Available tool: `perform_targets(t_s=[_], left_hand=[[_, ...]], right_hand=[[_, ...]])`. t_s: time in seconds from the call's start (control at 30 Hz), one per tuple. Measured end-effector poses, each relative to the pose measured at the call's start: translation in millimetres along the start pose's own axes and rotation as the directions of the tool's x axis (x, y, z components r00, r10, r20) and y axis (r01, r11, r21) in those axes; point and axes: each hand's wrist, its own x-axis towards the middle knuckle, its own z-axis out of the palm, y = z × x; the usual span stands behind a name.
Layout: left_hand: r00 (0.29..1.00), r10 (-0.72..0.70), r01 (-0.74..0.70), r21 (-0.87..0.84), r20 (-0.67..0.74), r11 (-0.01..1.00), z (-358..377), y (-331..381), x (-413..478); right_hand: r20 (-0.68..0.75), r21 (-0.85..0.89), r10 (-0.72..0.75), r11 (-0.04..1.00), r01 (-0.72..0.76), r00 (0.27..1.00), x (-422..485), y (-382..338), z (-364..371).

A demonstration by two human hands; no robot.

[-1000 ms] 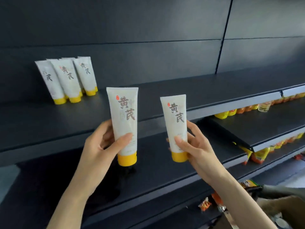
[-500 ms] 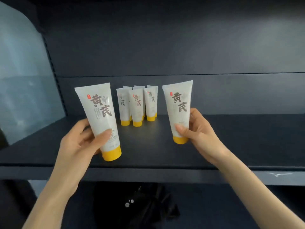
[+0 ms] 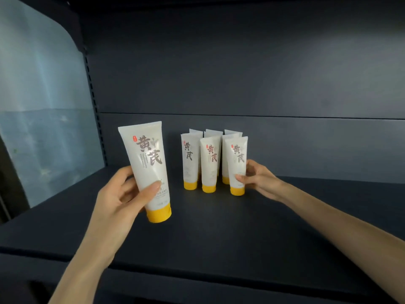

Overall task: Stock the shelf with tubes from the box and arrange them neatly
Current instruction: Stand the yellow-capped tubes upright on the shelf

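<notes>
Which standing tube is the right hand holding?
The rightmost tube of the front row: only it is pinched by the right hand.

Eight tubes (image 3: 209, 163), two hands (image 3: 118, 200), one shelf (image 3: 219, 238)

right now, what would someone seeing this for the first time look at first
The white tube with bold lettering and a yellow cap draws the eye first, held cap-down in the grip of the left hand, nearest the camera. Behind it to the right, a cluster of matching tubes stands cap-down on the dark shelf. The right hand pinches the front right tube of that group.
</notes>
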Motion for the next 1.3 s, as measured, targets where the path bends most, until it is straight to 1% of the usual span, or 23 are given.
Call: perform_targets(t_s=[0.1, 0.2, 0.3, 0.43, 0.63, 0.7, 0.73, 0.8, 0.83, 0.87, 0.9, 0.93, 1.0, 1.03, 1.07, 1.1, 1.13, 1.2, 1.3], left_hand=[[0.999, -0.012, 0.012, -0.003, 0.036, 1.0, -10, -10, 12], [0.998, -0.021, 0.021, -0.002, 0.067, 1.0, -17, -16, 21], [0.993, -0.029, 0.03, -0.005, 0.111, 1.0, -20, -19, 28], [0.987, -0.033, 0.035, -0.011, 0.155, 0.999, -21, -20, 28], [0.983, -0.037, 0.042, -0.027, 0.177, 0.999, -20, -17, 25], [0.983, -0.042, 0.05, -0.04, 0.178, 0.998, -20, -15, 24], [0.984, -0.042, 0.051, -0.046, 0.173, 0.998, -19, -13, 24], [0.986, -0.043, 0.051, -0.046, 0.158, 0.998, -16, -9, 24], [0.987, -0.044, 0.052, -0.05, 0.156, 0.997, -14, -7, 24], [0.987, -0.044, 0.054, -0.062, 0.157, 0.997, -10, -5, 24], [0.986, -0.045, 0.058, -0.08, 0.16, 0.995, -6, -2, 24], [0.985, -0.047, 0.063, -0.098, 0.163, 0.993, -1, 0, 24], [0.982, -0.048, 0.071, -0.12, 0.182, 0.99, 9, 6, 22], [0.978, -0.046, 0.072, -0.122, 0.203, 0.99, 13, 9, 21], [0.972, -0.04, 0.069, -0.118, 0.23, 0.991, 16, 11, 20], [0.966, -0.032, 0.062, -0.109, 0.257, 0.992, 18, 12, 19], [0.96, -0.023, 0.052, -0.096, 0.279, 0.994, 19, 13, 18], [0.953, 0.005, 0.018, -0.074, 0.303, 0.997, 20, 16, 16], [0.946, 0.043, -0.022, -0.071, 0.322, 0.997, 21, 19, 12]], right_hand=[[-0.005, -0.093, 0.009, 0.996, -0.01, 1.0, 3, -2, -1], [-0.021, -0.134, 0.003, 0.991, -0.006, 1.0, 6, -4, 0], [-0.046, -0.135, -0.013, 0.991, 0.007, 0.999, 8, 0, 4], [-0.088, -0.083, -0.026, 0.996, 0.018, 0.996, 10, 0, 8], [-0.161, -0.126, -0.036, 0.992, 0.015, 0.986, 6, -3, 9], [-0.231, -0.141, -0.042, 0.99, 0.009, 0.972, 1, -8, 12], [-0.287, -0.18, -0.06, 0.984, 0.007, 0.956, -2, -12, 15], [-0.39, -0.284, -0.139, 0.958, 0.025, 0.91, -11, -21, 24], [-0.415, -0.305, -0.19, 0.95, 0.061, 0.89, -18, -27, 31], [-0.41, -0.303, -0.232, 0.947, 0.108, 0.882, -27, -32, 40], [-0.372, -0.289, -0.259, 0.945, 0.154, 0.891, -38, -37, 50], [-0.298, -0.271, -0.27, 0.943, 0.19, 0.915, -51, -41, 62], [-0.089, -0.264, -0.268, 0.935, 0.237, 0.959, -77, -48, 86], [0.002, -0.259, -0.263, 0.932, 0.255, 0.965, -90, -50, 98], [0.064, -0.237, -0.268, 0.932, 0.275, 0.961, -101, -53, 109], [0.094, -0.202, -0.284, 0.933, 0.298, 0.954, -110, -54, 118], [0.095, -0.162, -0.306, 0.934, 0.318, 0.947, -116, -56, 125], [0.036, -0.093, -0.341, 0.935, 0.343, 0.939, -125, -61, 133], [-0.027, -0.08, -0.369, 0.927, 0.366, 0.929, -132, -69, 139]])
